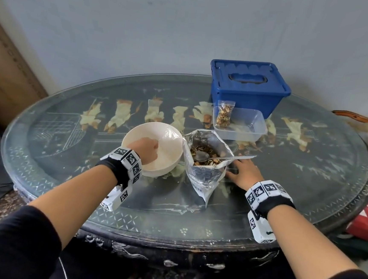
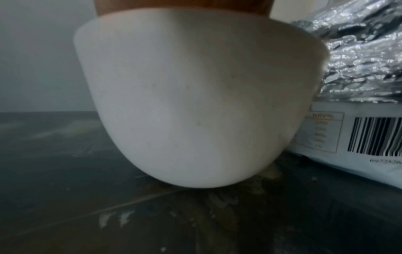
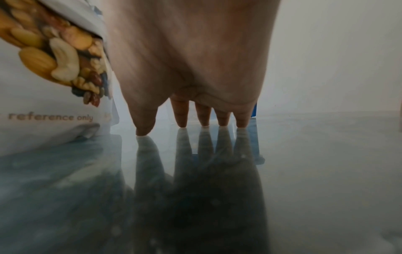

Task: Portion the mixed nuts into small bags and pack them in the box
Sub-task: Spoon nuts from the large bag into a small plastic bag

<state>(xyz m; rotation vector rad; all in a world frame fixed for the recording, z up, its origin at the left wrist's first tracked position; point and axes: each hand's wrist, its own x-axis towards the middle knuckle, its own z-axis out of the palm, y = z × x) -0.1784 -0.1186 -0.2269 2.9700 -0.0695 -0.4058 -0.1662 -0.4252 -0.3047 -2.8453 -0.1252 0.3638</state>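
Bowl [image 1: 151,148] left of nut pouch [image 1: 205,163]; box [image 1: 248,87] behind tray [image 1: 240,124].

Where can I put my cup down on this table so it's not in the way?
Bare room lies on the table left of the white bowl, along the near edge between the arms, and at the far right past the clear tray. The middle is crowded: bowl, nut bag, tray and blue box sit close together.

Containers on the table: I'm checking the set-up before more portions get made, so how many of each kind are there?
Blue lidded box: 1
Clear plastic tray: 1
White bowl: 1
Foil nut pouch: 1
Small filled bag: 1
Total: 5
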